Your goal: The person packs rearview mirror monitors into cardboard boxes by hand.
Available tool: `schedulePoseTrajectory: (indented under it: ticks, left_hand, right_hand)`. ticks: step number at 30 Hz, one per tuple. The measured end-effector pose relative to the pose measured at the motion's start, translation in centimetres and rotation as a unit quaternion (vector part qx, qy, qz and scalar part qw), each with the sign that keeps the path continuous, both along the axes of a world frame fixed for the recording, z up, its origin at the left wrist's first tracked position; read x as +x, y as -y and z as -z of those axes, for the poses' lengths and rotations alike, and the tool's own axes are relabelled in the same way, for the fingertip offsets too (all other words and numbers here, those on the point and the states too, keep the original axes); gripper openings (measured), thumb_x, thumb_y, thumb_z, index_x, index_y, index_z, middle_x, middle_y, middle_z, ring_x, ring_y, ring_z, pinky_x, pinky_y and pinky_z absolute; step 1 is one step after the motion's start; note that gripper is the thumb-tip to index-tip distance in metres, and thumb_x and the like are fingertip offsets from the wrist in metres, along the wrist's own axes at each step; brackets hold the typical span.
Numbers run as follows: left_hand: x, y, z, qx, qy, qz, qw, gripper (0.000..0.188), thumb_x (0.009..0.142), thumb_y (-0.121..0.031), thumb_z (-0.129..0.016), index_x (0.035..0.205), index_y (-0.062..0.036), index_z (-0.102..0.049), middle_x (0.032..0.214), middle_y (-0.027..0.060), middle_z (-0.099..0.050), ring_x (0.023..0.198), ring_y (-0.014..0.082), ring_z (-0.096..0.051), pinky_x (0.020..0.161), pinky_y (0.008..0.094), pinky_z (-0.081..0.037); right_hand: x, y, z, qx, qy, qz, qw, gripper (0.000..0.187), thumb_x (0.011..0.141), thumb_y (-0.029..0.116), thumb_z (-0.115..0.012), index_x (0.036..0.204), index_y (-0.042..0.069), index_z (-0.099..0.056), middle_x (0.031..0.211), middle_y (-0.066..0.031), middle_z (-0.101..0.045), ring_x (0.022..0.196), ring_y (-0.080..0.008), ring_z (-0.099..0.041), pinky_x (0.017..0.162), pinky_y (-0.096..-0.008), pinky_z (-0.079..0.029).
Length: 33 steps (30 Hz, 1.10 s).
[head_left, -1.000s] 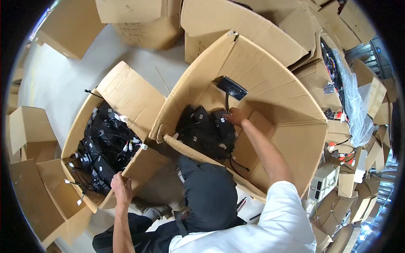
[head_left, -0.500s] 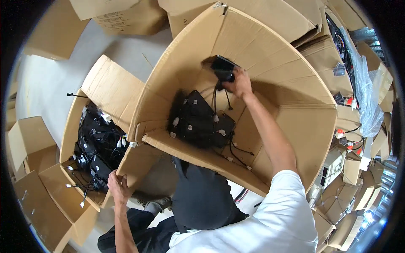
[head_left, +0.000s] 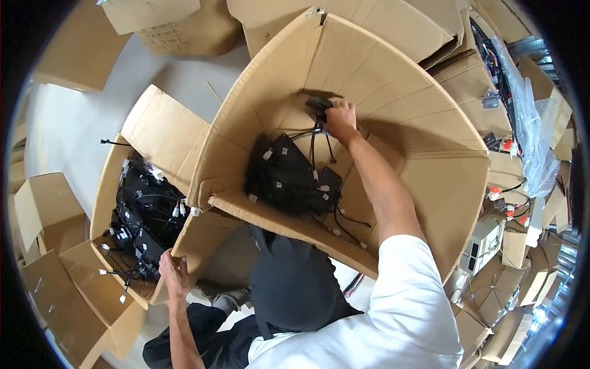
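Note:
My right hand (head_left: 342, 120) reaches into a large open cardboard box (head_left: 393, 80), its fingers closed round a black part with cables (head_left: 319, 107). Thin black cables hang from the part towards the box's bottom. Below and left of it lie several flat black panels (head_left: 289, 178) with white labels and connectors. My left hand (head_left: 174, 275) is closed over the near right edge of a smaller cardboard box (head_left: 161, 292). Inside that box is a heap of black parts (head_left: 144, 203) with wires and white plugs. My fingers partly hide the held part.
Open cardboard boxes (head_left: 49, 270) stand at the left, and more boxes (head_left: 350, 24) line the far side. Bubble wrap (head_left: 533, 141), red-tipped cables (head_left: 495, 193) and a pale box-shaped device (head_left: 482, 245) are at the right. A raised flap (head_left: 165, 132) leans beside the large box.
My right hand has shifted slightly left and turned the black part, so its broad glossy face no longer shows. My left hand stays on the smaller box's edge.

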<state>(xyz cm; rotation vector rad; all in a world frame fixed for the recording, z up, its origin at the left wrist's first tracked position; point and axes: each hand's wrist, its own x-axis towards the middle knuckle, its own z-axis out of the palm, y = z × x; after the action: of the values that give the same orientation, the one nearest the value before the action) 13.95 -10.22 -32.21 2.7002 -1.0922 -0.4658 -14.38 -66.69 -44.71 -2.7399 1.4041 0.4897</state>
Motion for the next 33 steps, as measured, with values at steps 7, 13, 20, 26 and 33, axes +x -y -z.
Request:
schedulePoseTrajectory:
  ticks: [7, 13, 20, 26, 33]
  left_hand:
    - [1.3, -1.0, -0.5, 0.004, -0.018, 0.024, 1.0, 0.041, 0.091, -0.014, -0.067, 0.127, -0.0018, -0.053, 0.109, 0.0195, -0.06, 0.103, 0.0366, -0.058, 0.09, 0.0451, -0.045]
    - [-0.8, 8.8, -7.2, -0.303, -0.141, -0.05, 0.941, 0.025, 0.096, -0.009, -0.061, 0.117, 0.0036, -0.064, 0.121, 0.0174, -0.064, 0.113, 0.0276, -0.062, 0.099, 0.0349, -0.047]
    - [-10.6, 19.8, -26.9, -0.425, -0.418, -0.02, 0.803, 0.06, 0.093, -0.031, -0.07, 0.135, 0.0083, -0.053, 0.126, 0.0174, -0.063, 0.114, 0.0236, -0.059, 0.099, 0.0355, -0.046]
    - [-8.6, 10.4, -29.4, -0.479, 0.019, 0.15, 0.865, 0.078, 0.075, -0.028, -0.086, 0.137, 0.0046, -0.051, 0.137, 0.0238, -0.053, 0.13, 0.0372, -0.05, 0.109, 0.0428, -0.041]
    - [-5.7, 0.4, -29.7, -0.434, -0.32, 0.179, 0.823, 0.088, 0.068, -0.009, -0.083, 0.145, 0.0041, -0.042, 0.139, 0.0176, -0.055, 0.13, 0.0236, -0.053, 0.111, 0.0364, -0.04]
  right_hand:
    - [-3.9, -2.6, -11.7, 0.025, 0.166, 0.04, 0.985, 0.036, 0.077, 0.031, -0.076, 0.106, 0.009, -0.076, 0.124, -0.0164, -0.061, 0.119, -0.0338, -0.054, 0.104, -0.044, -0.042]
    - [-4.2, -8.8, -31.2, -0.213, 0.332, -0.263, 0.88, 0.027, 0.071, 0.019, -0.076, 0.093, 0.004, -0.072, 0.129, -0.0163, -0.057, 0.121, -0.0348, -0.052, 0.109, -0.0493, -0.039]
    - [0.8, -20.7, -40.1, -0.249, 0.39, -0.504, 0.729, 0.025, 0.076, 0.014, -0.07, 0.098, 0.002, -0.07, 0.13, -0.0156, -0.06, 0.122, -0.0303, -0.055, 0.109, -0.0529, -0.04]
    - [5.7, -26.2, -41.4, -0.148, 0.402, -0.594, 0.681, 0.02, 0.065, 0.015, -0.071, 0.079, 0.002, -0.07, 0.129, -0.0146, -0.06, 0.124, -0.0294, -0.054, 0.108, -0.0513, -0.041]
    - [11.1, -33.8, -44.0, 0.133, 0.41, -0.621, 0.654, 0.03, 0.058, 0.014, -0.08, 0.082, 0.001, -0.067, 0.12, -0.0147, -0.059, 0.117, -0.0346, -0.055, 0.102, -0.0469, -0.045]
